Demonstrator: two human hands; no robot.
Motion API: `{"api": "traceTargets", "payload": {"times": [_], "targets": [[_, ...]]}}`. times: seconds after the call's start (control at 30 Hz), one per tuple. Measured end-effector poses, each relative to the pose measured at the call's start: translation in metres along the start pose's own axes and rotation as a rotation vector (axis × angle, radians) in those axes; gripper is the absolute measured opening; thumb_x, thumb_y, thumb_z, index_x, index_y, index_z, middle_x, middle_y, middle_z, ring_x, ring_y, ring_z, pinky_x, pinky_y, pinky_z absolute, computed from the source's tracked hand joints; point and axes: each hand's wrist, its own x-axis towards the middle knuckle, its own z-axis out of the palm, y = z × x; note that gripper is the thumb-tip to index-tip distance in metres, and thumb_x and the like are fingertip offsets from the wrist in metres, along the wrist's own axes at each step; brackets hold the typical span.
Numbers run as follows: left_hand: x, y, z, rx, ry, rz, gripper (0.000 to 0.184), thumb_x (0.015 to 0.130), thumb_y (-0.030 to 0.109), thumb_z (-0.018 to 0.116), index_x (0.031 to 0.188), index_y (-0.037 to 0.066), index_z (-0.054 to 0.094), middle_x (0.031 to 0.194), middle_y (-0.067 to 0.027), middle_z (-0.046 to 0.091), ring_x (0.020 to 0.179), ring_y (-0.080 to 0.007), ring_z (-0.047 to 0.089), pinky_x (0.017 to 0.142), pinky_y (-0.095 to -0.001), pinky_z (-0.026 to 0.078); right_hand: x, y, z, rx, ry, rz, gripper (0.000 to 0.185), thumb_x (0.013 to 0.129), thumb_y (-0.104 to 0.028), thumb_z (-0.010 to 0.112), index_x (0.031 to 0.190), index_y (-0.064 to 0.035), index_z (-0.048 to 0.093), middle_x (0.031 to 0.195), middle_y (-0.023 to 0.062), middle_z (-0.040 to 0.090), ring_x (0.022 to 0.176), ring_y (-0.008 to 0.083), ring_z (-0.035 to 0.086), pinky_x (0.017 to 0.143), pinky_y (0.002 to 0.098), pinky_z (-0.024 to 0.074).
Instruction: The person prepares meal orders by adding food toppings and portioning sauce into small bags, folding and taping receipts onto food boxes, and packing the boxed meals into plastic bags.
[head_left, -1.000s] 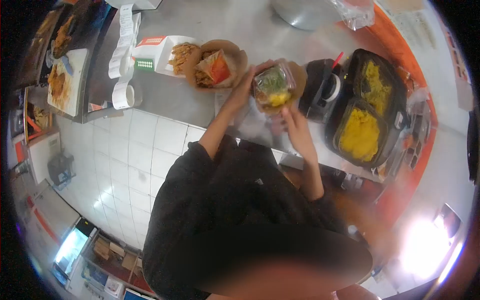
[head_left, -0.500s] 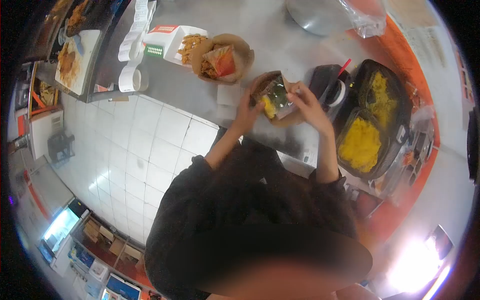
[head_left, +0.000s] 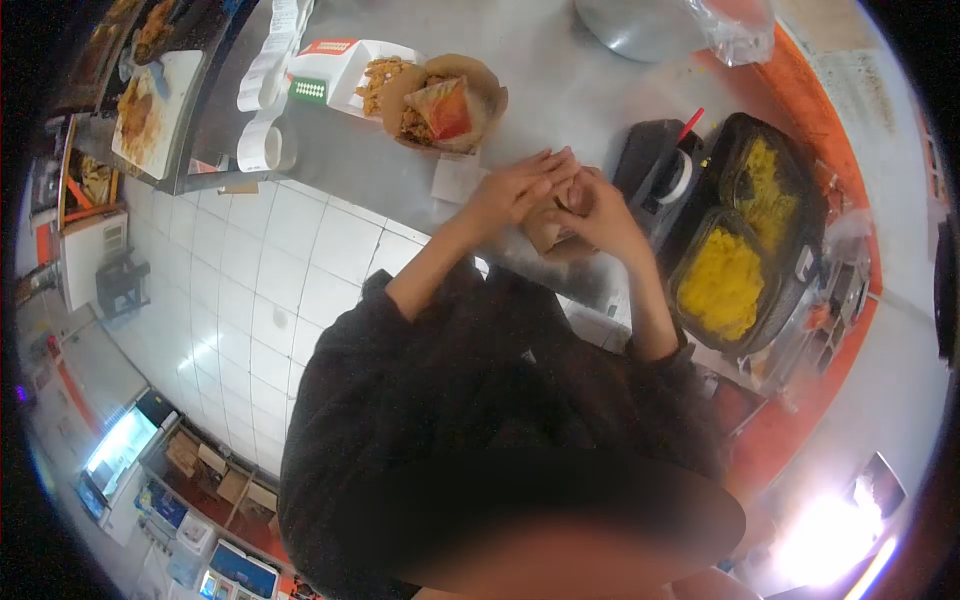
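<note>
A brown paper food box stands at the counter's front edge, mostly covered by my hands. My left hand lies over its upper left side, fingers stretched out and touching its top. My right hand is closed on the box's right side with bent fingers. The green and yellow contents are hidden beneath the hands. Left of them sits an open brown paper box holding fried food and a red-and-clear sachet.
A white carton with fries lies at the back left, beside a curling receipt strip. To the right are black containers of yellow rice and a black holder with a tape roll. A metal bowl stands at the back.
My left hand has moved up and over the box's top, its fingers now flat. My right hand has come in closer and lower. The green and yellow contents have gone out of sight.
</note>
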Motion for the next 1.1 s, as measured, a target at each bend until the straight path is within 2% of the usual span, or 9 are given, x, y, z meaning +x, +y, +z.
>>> {"api": "traceTargets", "payload": {"times": [0.03,0.1,0.23,0.33,0.47,0.57,0.7,0.93,1.1], "targets": [[-0.006,0.004,-0.001,0.246,-0.045,-0.014,0.044,0.095,0.032,0.041,0.136,0.015,0.045,0.139,-0.0097,0.043,0.124,-0.029,0.045,0.103,-0.0391,0.036,-0.005,0.004,0.002,0.0,-0.002,-0.001,0.039,0.077,-0.029,0.069,0.098,-0.0001,0.054,0.112,0.0147,0.052,0.097,0.0256,0.057,0.081,0.0356,0.0456],[-0.013,0.008,0.001,0.488,-0.092,-0.035,0.044,0.094,0.03,0.042,0.137,0.018,0.043,0.141,-0.0081,0.041,0.124,-0.0309,0.044,0.102,-0.0392,0.036,-0.026,0.009,0.012,0.853,0.295,0.279,0.028,0.086,-0.027,0.06,0.099,-0.0019,0.056,0.13,0.0138,0.048,0.111,0.0242,0.051,0.091,0.0353,0.0413],[-0.013,0.013,0.007,0.824,-0.004,0.033,0.047,0.091,0.028,0.046,0.137,0.024,0.042,0.144,-0.0057,0.036,0.123,-0.0307,0.046,0.097,-0.0434,0.04,-0.054,0.03,0.053,0.862,0.408,0.031,0.036,0.091,-0.032,0.05,0.112,-0.0035,0.056,0.143,0.0152,0.036,0.132,0.0264,0.033,0.105,0.0374,0.0284],[-0.013,0.014,0.009,0.92,-0.012,0.07,0.048,0.09,0.029,0.047,0.137,0.026,0.041,0.146,-0.005,0.034,0.122,-0.0307,0.046,0.095,-0.0475,0.04,-0.055,0.026,0.066,1.015,0.469,-0.107,0.039,0.091,-0.032,0.05,0.117,-0.0031,0.053,0.145,0.015,0.032,0.132,0.027,0.033,0.105,0.0374,0.0292],[-0.013,0.02,0.006,0.929,-0.049,0.056,0.05,0.089,0.031,0.048,0.138,0.026,0.039,0.148,-0.0053,0.03,0.122,-0.0316,0.045,0.096,-0.0513,0.038,-0.053,0.008,0.059,0.619,0.487,-0.092,0.036,0.091,-0.026,0.05,0.117,-0.001,0.052,0.142,0.0171,0.037,0.13,0.0278,0.034,0.107,0.0391,0.0252],[-0.013,0.019,0.007,0.961,-0.068,0.031,0.053,0.088,0.03,0.05,0.139,0.027,0.037,0.148,-0.0077,0.028,0.122,-0.0316,0.046,0.097,-0.0507,0.038,-0.033,0.008,0.065,0.193,0.582,0.043,0.027,0.087,-0.022,0.059,0.104,-0.0026,0.052,0.117,0.0147,0.048,0.115,0.0308,0.046,0.096,0.0367,0.0381],[-0.01,0.02,0.002,0.926,-0.081,0.022,0.056,0.087,0.029,0.052,0.14,0.027,0.035,0.148,-0.0118,0.027,0.121,-0.0312,0.047,0.093,-0.0469,0.044,-0.017,0.001,0.073,0.209,0.663,0.12,0.031,0.085,-0.024,0.063,0.106,-0.0052,0.049,0.109,0.0142,0.049,0.106,0.029,0.05,0.088,0.034,0.0411],[-0.01,0.012,0.004,0.795,-0.111,0.005,0.065,0.082,0.024,0.058,0.142,0.022,0.032,0.146,-0.0181,0.027,0.108,-0.0314,0.056,0.08,-0.0377,0.053,-0.016,0.001,0.065,0.101,0.611,0.023,0.022,0.085,-0.019,0.063,0.097,-0.0011,0.058,0.111,0.0149,0.047,0.108,0.0286,0.048,0.093,0.0347,0.0387],[-0.009,0.009,0.004,0.797,-0.133,-0.004,0.069,0.081,0.022,0.06,0.142,0.02,0.03,0.145,-0.0191,0.026,0.1,-0.0308,0.06,0.078,-0.0354,0.054,-0.013,0.005,0.068,0.367,0.618,-0.004,0.018,0.085,-0.015,0.064,0.089,0.002,0.061,0.119,0.0126,0.043,0.114,0.0254,0.045,0.097,0.0355,0.0353]]}}
